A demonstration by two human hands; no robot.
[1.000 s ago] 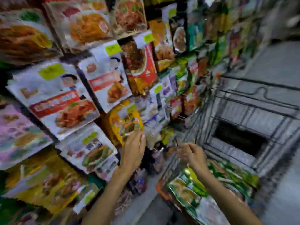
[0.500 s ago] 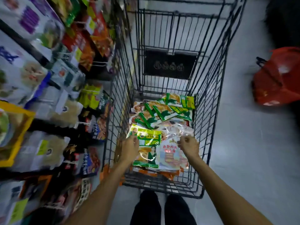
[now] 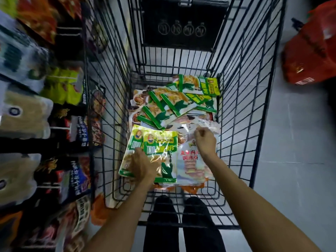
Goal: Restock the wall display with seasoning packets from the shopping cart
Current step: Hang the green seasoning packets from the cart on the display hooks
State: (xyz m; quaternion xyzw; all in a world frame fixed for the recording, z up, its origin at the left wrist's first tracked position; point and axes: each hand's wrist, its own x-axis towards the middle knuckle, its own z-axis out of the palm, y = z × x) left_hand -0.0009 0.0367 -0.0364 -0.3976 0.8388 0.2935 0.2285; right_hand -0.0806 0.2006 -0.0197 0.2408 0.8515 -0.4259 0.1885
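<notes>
The person is leaning over the cart; the left hand is lying on the green packets stacked under it, though I cannot tell whether its fingers are gripping or only pressing; the right hand, fingers curled, is pinching the top edge of the white packet just beside the green ones. All of them are lying in the cart, overlapping; the wall display is hanging well off to the left hand's outer side. The wrappers are looking glossy; a loose lift is probably risking the lower green packet sliding out; the pinched edge may be dragging the neighbouring packets beyond the hands, or snagging on the wire.
</notes>
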